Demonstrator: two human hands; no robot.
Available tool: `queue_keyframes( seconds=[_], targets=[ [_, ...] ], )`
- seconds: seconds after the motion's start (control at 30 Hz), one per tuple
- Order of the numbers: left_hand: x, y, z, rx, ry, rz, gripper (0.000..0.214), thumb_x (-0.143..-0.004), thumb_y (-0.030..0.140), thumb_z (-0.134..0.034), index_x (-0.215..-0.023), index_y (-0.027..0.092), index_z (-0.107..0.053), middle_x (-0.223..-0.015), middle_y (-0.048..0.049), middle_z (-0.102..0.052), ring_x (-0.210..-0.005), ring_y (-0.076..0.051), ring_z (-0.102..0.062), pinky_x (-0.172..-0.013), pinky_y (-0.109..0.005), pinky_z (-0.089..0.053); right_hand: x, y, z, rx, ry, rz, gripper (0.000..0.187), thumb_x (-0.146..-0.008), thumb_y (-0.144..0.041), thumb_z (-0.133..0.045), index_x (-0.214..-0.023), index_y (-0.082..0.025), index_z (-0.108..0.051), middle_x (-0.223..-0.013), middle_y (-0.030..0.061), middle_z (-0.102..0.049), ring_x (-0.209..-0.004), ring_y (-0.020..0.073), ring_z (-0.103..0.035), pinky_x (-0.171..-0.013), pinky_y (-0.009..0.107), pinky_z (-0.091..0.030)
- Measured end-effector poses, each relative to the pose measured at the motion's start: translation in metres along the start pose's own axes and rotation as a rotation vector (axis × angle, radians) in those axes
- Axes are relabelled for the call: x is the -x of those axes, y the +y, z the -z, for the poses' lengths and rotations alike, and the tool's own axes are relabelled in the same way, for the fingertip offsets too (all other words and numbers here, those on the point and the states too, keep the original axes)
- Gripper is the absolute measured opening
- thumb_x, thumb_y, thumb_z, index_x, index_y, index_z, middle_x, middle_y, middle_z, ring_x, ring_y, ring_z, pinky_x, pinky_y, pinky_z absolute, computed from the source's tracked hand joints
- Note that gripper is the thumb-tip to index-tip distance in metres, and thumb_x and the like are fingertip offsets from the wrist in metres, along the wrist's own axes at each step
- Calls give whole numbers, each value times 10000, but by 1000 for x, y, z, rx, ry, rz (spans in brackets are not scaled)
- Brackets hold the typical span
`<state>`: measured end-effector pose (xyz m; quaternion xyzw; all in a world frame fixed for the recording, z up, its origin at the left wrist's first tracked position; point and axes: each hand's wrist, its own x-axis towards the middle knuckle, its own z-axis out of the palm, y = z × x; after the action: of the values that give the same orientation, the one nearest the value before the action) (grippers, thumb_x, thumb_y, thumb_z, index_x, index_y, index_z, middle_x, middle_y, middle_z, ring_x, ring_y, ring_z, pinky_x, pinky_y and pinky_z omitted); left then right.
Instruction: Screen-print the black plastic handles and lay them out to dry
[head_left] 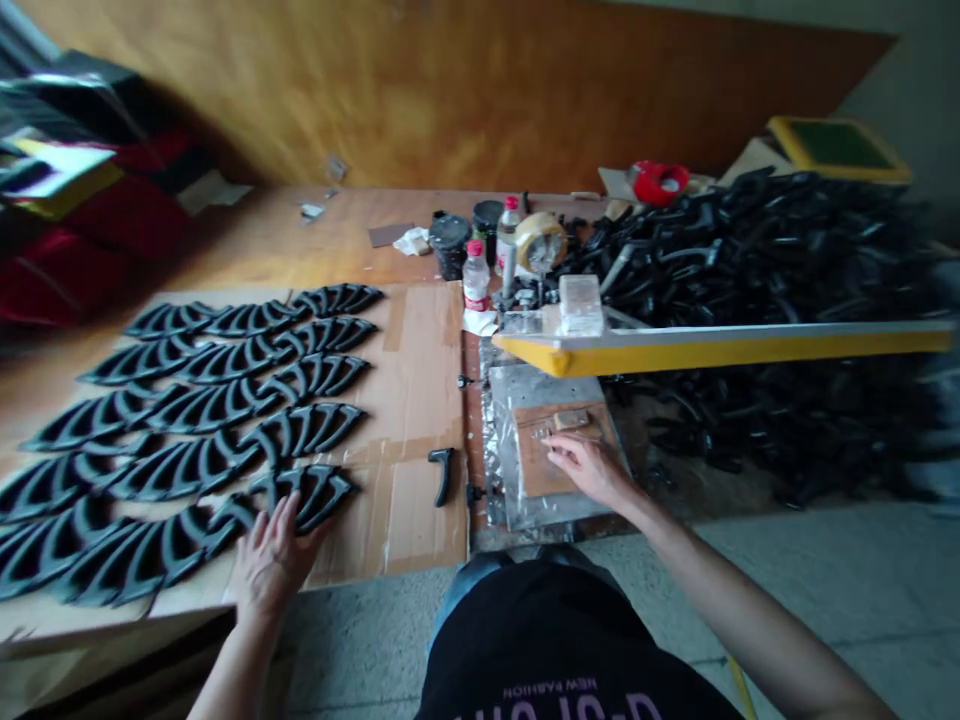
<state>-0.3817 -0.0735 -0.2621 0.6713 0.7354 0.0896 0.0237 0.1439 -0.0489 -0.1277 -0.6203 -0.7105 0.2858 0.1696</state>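
Black fan parts [304, 497] lie in rows on cardboard [420, 510]. My left hand [274, 560] lies open on one; my right hand [589, 470] lies open on a brown board [541, 465], holding nothing I can see. A bump could knock the rows out of line.

Bare cardboard lane [420, 400] between black moulded pieces [300, 430] and foil-wrapped board [499, 470]; yellow bar [720, 350] beyond.

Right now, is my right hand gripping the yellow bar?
No, your right hand rests on the brown board, below the yellow bar and not touching it.
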Motion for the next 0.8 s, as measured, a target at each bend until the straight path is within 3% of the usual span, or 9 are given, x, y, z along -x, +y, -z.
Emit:
queue_keyframes(
  seconds=[0.07, 0.13, 0.27, 0.33, 0.43, 0.53, 0.6, 0.7, 0.8],
  targets=[
    [4, 10, 3, -31, 35, 18, 802, -821, 645, -423, -1534, 380, -168, -1594, -15, -284, -1417, -408, -319, -1059, -700, -288, 13, 43, 30, 154, 105, -95, 294, -931, -186, -463, -1103, -195, -701, -1133, 72, -709, -1081, 192, -620, -990, 328, -450],
    [6, 25, 6, -8, 98, 26, 770, -840, 640, -399, -1529, 423, -131, -1621, 26, -186, -1432, -399, -289, -1074, -698, -277, 30, 91, 56, 346, 159, -225, 318, -911, -122, -435, -1047, -182, -717, -1070, 93, -716, -1043, 205, -617, -966, 331, -446],
    [5, 80, 6, 119, 179, 4, 621, -878, 540, -451, -1395, 196, -477, -1553, -157, -357, -1402, -375, -366, -1091, -581, -352, 64, 180, 80, 587, 116, -367, 400, -835, -47, -434, -1054, -208, -727, -1141, 99, -689, -1077, 218, -584, -918, 320, -450],
    [3, 118, 5, 197, 215, 1, 503, -875, 513, -490, -1203, 155, -621, -1455, -197, -483, -1324, -359, -477, -1058, -536, -407, 72, 214, 81, 637, 79, -335, 425, -829, -61, -445, -1110, -228, -716, -1231, 86, -659, -1126, 224, -559, -936, 326, -443],
    [5, 178, 2, 333, 228, -20, 403, -874, 478, -520, -1028, 143, -682, -1334, -202, -586, -1206, -316, -581, -1023, -474, -452, 73, 247, 81, 685, 41, -249, 427, -843, -77, -433, -1122, -242, -711, -1252, 83, -650, -1162, 240, -532, -945, 358, -437],
    [14, 232, 3, 452, 168, -6, 343, -900, 437, -510, -1033, 178, -693, -1331, -154, -597, -1202, -277, -582, -1026, -454, -449, 63, 255, 85, 734, 57, -129, 399, -874, -77, -404, -1107, -218, -696, -1149, 112, -679, -1137, 256, -536, -930, 385, -426],
    [21, 261, 7, 537, 151, 48, 328, -901, 432, -522, -1033, 193, -702, -1322, -132, -606, -1169, -262, -600, -1012, -449, -457, 54, 242, 86, 714, 101, -62, 348, -900, -103, -419, -1126, -186, -670, -1053, 127, -693, -1045, 254, -576, -872, 365, -437],
    [24, 300, 18, 690, 174, 126, 335, -897, 442, -538, -1017, 181, -710, -1282, -132, -634, -1155, -254, -607, -1007, -442, -458, 38, 199, 72, 567, 168, 110, 313, -939, -244, -511, -1226, -188, -622, -979, 104, -699, -911, 228, -614, -757, 307, -445],
    [14, 336, 42, 880, 226, 147, 348, -890, 452, -548, -1009, 166, -706, -1241, -138, -659, -1160, -240, -609, -996, -406, -466, 18, 150, 44, 418, 178, 422, 361, -947, -319, -554, -1295, -236, -598, -916, 52, -684, -859, 183, -608, -730, 268, -431]
  ],
)
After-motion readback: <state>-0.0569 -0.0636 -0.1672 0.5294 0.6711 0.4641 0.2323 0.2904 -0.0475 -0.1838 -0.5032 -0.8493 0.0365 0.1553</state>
